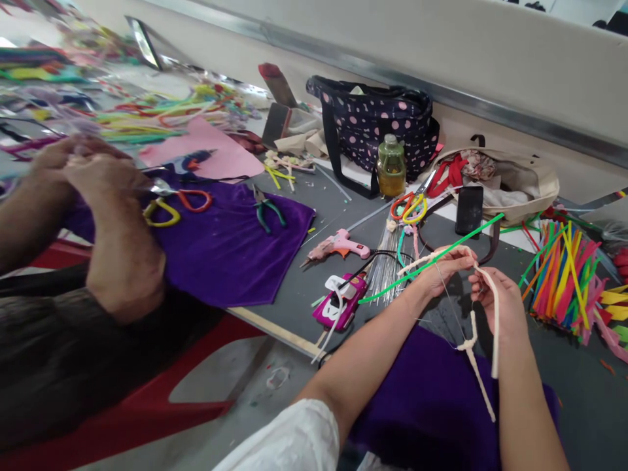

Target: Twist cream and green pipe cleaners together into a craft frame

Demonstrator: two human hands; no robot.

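Over a grey worktable strewn with craft supplies, the left hand and right hand both gripped a knotted cream pipe cleaner, apparently mid-twist, the next turn needing steady tension.

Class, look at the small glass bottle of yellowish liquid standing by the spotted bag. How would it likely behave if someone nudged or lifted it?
The bottle stands upright and is taller than it is wide, so a push near its cap would probably tip it. It looks mostly full, so likely heavy for its size. If glass, it may be smooth to grip and could break against the table.
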